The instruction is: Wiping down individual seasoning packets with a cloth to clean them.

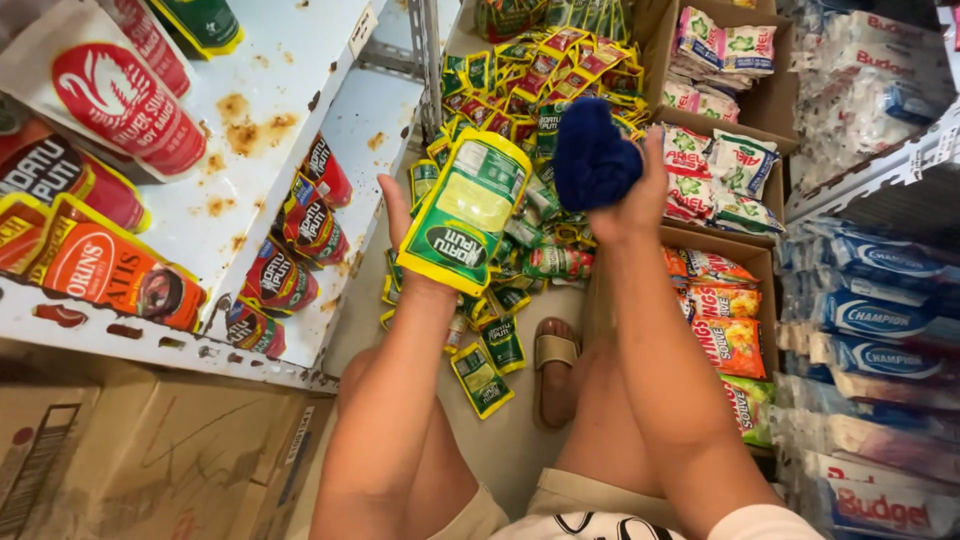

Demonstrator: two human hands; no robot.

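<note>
- Crouching over the floor point(520, 455), the person has both knees low in the frame, with a sandal point(556, 368) between them and cardboard boxes point(150, 450) to the left.
- The left hand point(405, 235) is closed round a green pouch point(465, 212), thumb behind and fingers hidden under it; the pouch is held up in the air above the floor.
- The pouch's long axis runs tilted from lower left to upper right, its dark-banded end down by the palm.
- It looks flat and glossy, green with a yellow panel and yellow edging.
- The right hand point(628, 205) is clenched on a blue cloth point(594, 160), bunched into a ball above the knuckles.
- The cloth lies just right of the pouch's upper end, close but apart; the right hand is the nearer one to that end.
- Beyond the hands, a heap of pouches point(520, 90) in green, yellow and red covers the floor.
- Left, a rust-spotted white shelf point(290, 90) carries red pouches point(290, 260).
- Right, open boxes point(745, 255) hold sachets, with plastic-wrapped packs point(870, 320) past them.
</note>
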